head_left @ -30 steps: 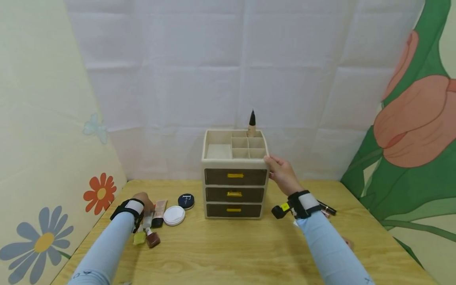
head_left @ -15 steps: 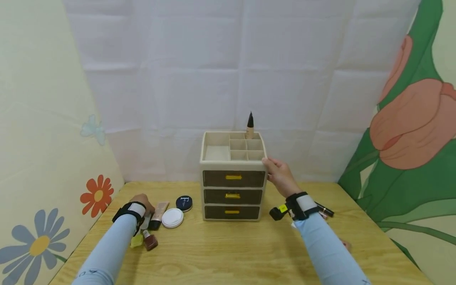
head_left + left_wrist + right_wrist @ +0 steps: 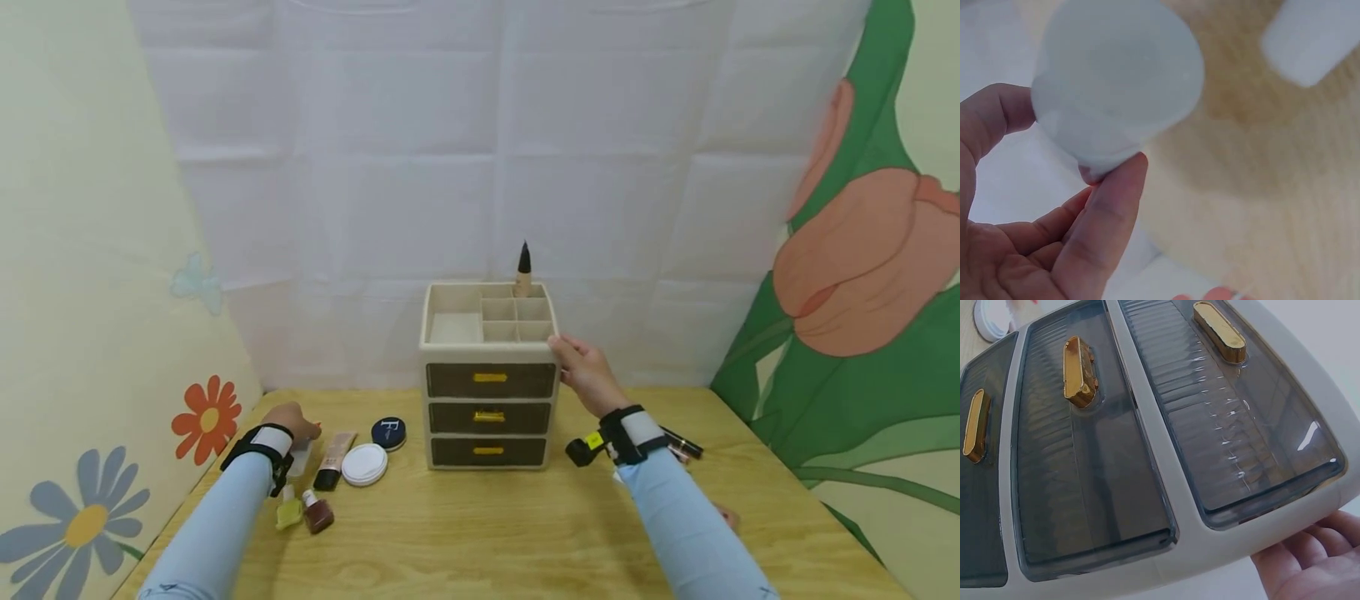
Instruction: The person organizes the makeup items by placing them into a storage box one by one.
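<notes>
My left hand (image 3: 291,422) pinches a frosted whitish bottle (image 3: 1122,62) between thumb and fingers; its round end faces the left wrist camera, and its other end is hidden. Two nail polish bottles lie just in front of that hand, a yellow-green nail polish (image 3: 288,514) and a dark red nail polish (image 3: 318,516). To its right lies a beige tube with a black cap (image 3: 335,461). My right hand (image 3: 592,375) holds the upper right edge of a cream drawer organizer (image 3: 487,354), thumb at the front corner and fingers along the side. All three smoky drawers are closed.
A white round compact (image 3: 365,464) and a dark blue round compact (image 3: 388,432) lie left of the organizer. A black-tipped beige pen (image 3: 523,271) stands in a back compartment. Behind the right forearm, a black tube (image 3: 681,442) and other small items are partly hidden.
My left hand has moved slightly left with the whitish bottle, away from the beige tube and clear of the nail polishes. The right hand keeps its hold on the organizer.
</notes>
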A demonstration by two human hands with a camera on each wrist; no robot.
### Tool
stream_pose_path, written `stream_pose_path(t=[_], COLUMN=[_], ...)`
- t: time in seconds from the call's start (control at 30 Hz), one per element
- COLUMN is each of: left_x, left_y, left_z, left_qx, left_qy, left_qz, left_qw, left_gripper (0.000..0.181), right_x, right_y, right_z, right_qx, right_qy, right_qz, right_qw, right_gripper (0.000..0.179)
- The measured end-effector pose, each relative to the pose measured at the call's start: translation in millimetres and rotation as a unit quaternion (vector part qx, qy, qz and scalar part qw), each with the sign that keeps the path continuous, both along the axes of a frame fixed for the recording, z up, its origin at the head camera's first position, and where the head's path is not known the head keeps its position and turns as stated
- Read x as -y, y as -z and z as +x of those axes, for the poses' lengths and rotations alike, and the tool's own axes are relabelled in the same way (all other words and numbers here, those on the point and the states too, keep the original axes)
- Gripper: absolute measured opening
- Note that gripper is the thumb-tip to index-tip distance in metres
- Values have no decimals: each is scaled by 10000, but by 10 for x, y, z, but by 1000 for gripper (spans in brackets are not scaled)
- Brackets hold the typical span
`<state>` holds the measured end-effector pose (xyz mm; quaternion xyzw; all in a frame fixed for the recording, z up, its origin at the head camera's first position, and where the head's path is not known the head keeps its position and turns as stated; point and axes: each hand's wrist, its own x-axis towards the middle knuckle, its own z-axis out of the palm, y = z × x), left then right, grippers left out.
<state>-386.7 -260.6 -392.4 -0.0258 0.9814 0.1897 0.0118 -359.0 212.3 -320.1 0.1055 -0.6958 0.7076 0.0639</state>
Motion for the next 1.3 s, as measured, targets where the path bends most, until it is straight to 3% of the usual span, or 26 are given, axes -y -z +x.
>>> stream_pose_path(t=[0.2,0.33,0.5,0.63,0.9,1.1,1.3], left_x=[-9,-50,-206,-395,-776,-1085,-1412], left_y=[-350,-675,-1125,-1479,-2153,-2478,-2687], left_z=[-70,-71,5,89,182,165,155], left_qx=[-234,-484,-796,-971,-1155,-1233,-1307], left_qy=[209,445,929,1226,1556,1692,1927], left_qz=[473,591,422,376,860,1478,1913], left_qw=[9984,9961,9916,9870,9773,9666,9535], left_gripper=[35,33,36,28,34,35,32], right_x=[-6,-1,-21,-45,-64,-47,-32], right_y=[-31,-46,-46,-47,-54,-41,-11], right_z=[-32,-30,-15,-6,-12,8,0], right_qx=[1,-42,-79,-66,-46,-17,-44], right_qy=[24,-5,-5,-3,15,19,34], right_qz=[114,48,59,70,-120,-191,-206], right_qw=[9999,10000,10000,10000,9999,9998,9998], right_gripper=[61,59,60,61,61,58,59])
